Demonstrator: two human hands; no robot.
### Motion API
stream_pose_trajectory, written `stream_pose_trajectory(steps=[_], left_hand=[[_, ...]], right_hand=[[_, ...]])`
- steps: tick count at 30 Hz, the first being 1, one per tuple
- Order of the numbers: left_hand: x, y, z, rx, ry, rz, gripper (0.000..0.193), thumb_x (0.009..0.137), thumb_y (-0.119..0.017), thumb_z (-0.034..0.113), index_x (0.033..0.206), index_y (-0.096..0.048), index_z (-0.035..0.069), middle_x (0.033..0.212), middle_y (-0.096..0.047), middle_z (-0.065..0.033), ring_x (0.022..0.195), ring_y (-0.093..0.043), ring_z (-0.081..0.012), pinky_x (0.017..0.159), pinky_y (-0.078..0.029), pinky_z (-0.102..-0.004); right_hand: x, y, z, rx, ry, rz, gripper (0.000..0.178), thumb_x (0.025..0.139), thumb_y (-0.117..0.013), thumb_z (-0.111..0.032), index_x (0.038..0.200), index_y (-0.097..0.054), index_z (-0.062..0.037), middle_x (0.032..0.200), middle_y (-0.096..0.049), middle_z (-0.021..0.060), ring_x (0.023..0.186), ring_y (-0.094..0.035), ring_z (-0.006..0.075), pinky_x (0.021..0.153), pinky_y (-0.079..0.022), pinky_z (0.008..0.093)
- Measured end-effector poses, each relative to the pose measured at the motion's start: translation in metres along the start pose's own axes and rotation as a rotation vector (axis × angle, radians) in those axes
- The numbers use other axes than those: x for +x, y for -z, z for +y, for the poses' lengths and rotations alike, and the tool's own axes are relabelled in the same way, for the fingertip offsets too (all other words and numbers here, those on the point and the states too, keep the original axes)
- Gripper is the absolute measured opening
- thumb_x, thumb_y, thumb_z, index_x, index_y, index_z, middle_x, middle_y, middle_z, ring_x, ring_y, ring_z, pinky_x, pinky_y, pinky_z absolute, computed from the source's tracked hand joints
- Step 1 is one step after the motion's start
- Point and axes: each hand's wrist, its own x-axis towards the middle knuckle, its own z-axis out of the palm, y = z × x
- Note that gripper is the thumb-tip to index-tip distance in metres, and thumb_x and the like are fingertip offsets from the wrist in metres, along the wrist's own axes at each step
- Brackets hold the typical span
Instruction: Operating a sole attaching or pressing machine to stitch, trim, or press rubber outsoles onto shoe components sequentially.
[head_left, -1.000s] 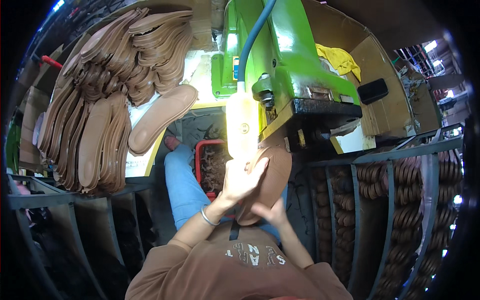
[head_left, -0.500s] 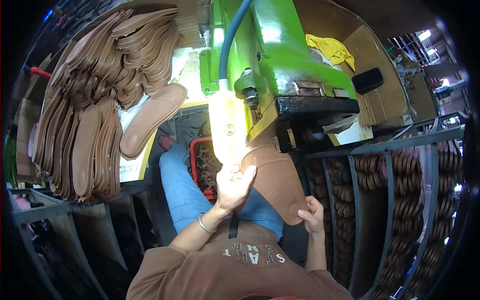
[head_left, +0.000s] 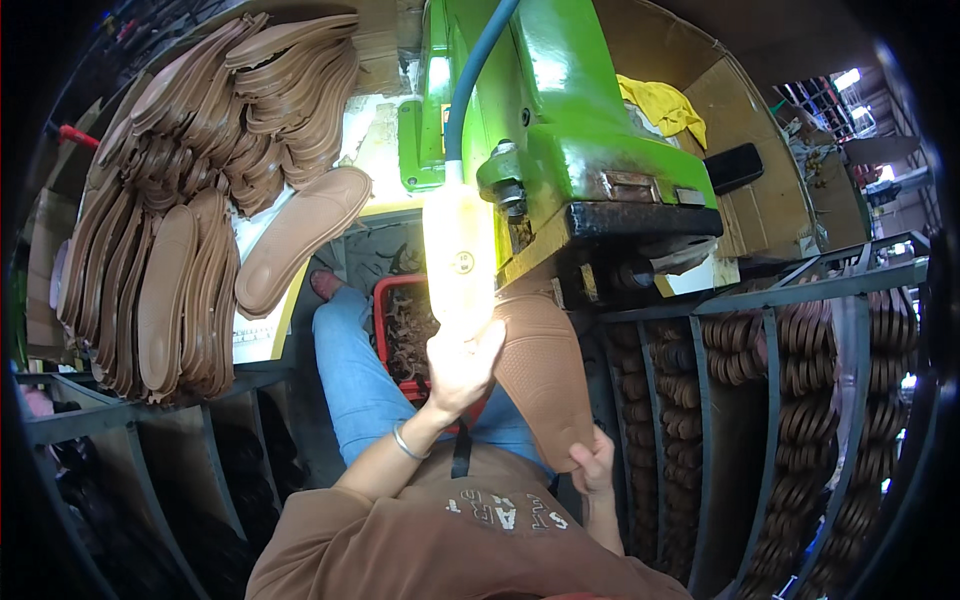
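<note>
Right hand (head_left: 597,462) pinches the heel of the brown shoe sole (head_left: 543,375), left hand (head_left: 462,365) lies open-fingered steadying its side, feeding the toe into the green trimming machine (head_left: 560,150), I judge; beyond, untrimmed soles (head_left: 190,220) stacked within reach.

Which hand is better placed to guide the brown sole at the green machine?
Probably the left hand: it lies on the brown sole near the green machine. The right hand only grips the sole's lower end.
</note>
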Motion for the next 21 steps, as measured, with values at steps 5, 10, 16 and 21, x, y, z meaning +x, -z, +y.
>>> stream_pose_trajectory(steps=[5, 10, 16, 21], left_hand=[[-0.004, 0.001, 0.003, -0.177, -0.071, 0.080, 0.020, 0.082, -0.064, 0.000, 0.101, -0.061, -0.007, 0.071, -0.057, 0.0029, 0.054, -0.043, -0.0011, 0.049, -0.036, -0.0160], [0.012, -0.008, -0.011, -0.001, -0.002, -0.134, 0.025, 0.083, -0.064, 0.001, 0.106, -0.057, -0.003, 0.086, -0.062, -0.0036, 0.068, -0.053, -0.0018, 0.056, -0.041, -0.0156], [0.002, -0.006, 0.004, -0.032, -0.046, -0.022, 0.027, 0.081, -0.065, 0.001, 0.107, -0.060, -0.006, 0.082, -0.059, -0.0011, 0.060, -0.045, 0.0003, 0.049, -0.034, -0.0146], [0.003, 0.007, -0.004, 0.023, -0.094, -0.061, 0.030, 0.082, -0.064, 0.002, 0.110, -0.058, -0.007, 0.096, -0.061, -0.0070, 0.077, -0.056, -0.0066, 0.065, -0.045, -0.0192]], right_hand=[[0.011, 0.013, 0.008, 0.032, -0.057, 0.007, 0.041, 0.078, -0.067, 0.000, 0.114, -0.048, 0.0058, 0.109, -0.058, 0.0135, 0.099, -0.058, 0.0176, 0.088, -0.046, 0.0296], [0.004, 0.003, 0.043, 0.166, -0.201, -0.102, 0.041, 0.082, -0.062, -0.003, 0.117, -0.043, 0.0061, 0.105, -0.057, 0.0159, 0.089, -0.060, 0.0245, 0.069, -0.053, 0.0387], [0.000, 0.000, -0.009, 0.043, 0.079, 0.158, 0.047, 0.079, -0.066, -0.013, 0.116, -0.044, 0.0061, 0.095, -0.060, 0.0157, 0.067, -0.062, 0.0205, 0.045, -0.049, 0.0265], [0.036, 0.008, -0.073, -0.174, 0.201, 0.113, 0.037, 0.080, -0.064, -0.014, 0.107, -0.045, 0.0035, 0.088, -0.059, 0.0131, 0.060, -0.059, 0.0137, 0.041, -0.046, 0.0222]])
